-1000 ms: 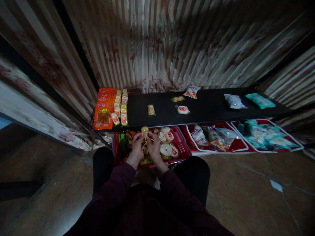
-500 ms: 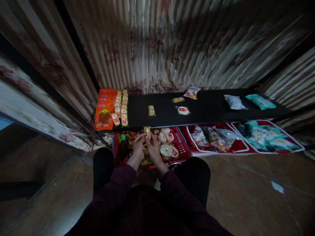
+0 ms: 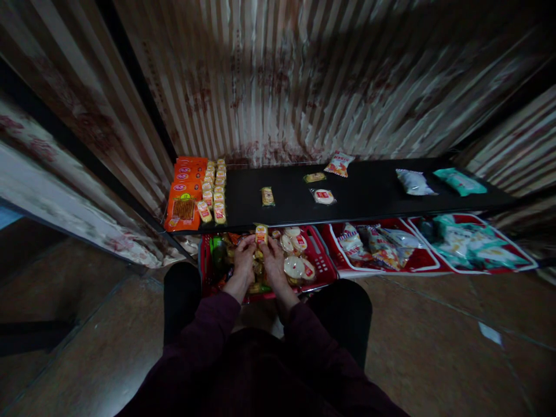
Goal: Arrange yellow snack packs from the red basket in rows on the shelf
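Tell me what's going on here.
A person's left hand and right hand together hold a small yellow packet by their fingertips, over a red basket of wrapped snacks. On the black shelf beyond, orange packs and rows of little yellow packs sit at the left end; single packets lie farther right.

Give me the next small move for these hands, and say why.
I'd probably lift the small yellow packet onto the shelf and lay it beside the two yellow packet rows at left. The left hand and right hand both hold it above the red basket, by the shelf's front edge; it looks like the packets in those rows, and bare shelf lies right of them.
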